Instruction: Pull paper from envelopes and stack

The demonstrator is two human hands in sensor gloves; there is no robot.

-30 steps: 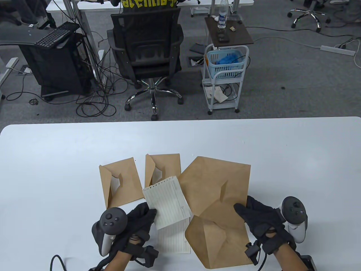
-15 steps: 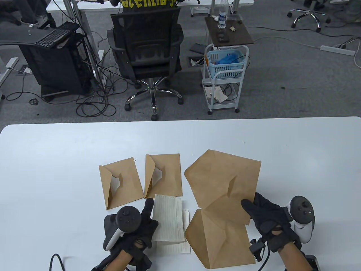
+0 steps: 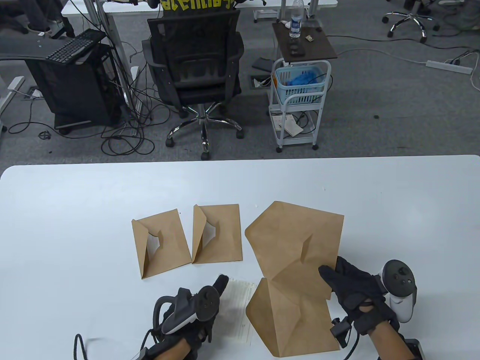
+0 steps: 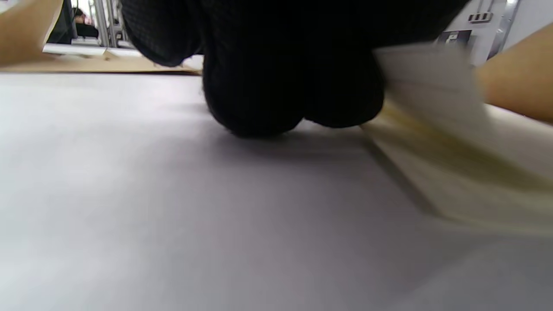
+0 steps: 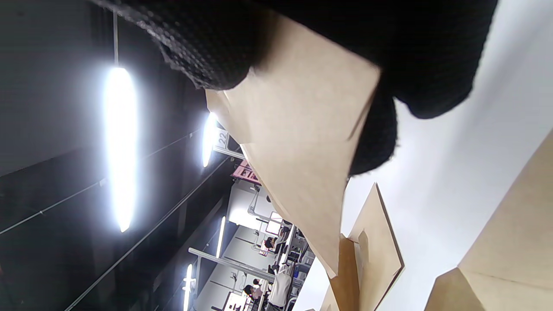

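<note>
A stack of lined paper sheets [image 3: 240, 309] lies near the table's front edge, and also shows blurred in the left wrist view [image 4: 453, 172]. My left hand [image 3: 219, 288] rests at the stack's left edge with its fingertips [image 4: 259, 108] down on the table. My right hand [image 3: 332, 273] pinches the lower right corner of a large brown envelope [image 3: 296, 240], which is raised and tilted; the pinch shows in the right wrist view [image 5: 298, 142]. Two small brown envelopes [image 3: 165, 243] [image 3: 221, 232] lie to the left, flaps open, with white paper showing inside.
A second large brown envelope [image 3: 296, 322] lies flat at the front, between the paper stack and my right hand. The white table [image 3: 75, 210] stretches out bare to the left, right and back. An office chair and a cart stand beyond the far edge.
My left hand laid the lined sheet down on the stack and slid toward the front edge. My right hand moved the large envelope up and to the right, then held it there.
</note>
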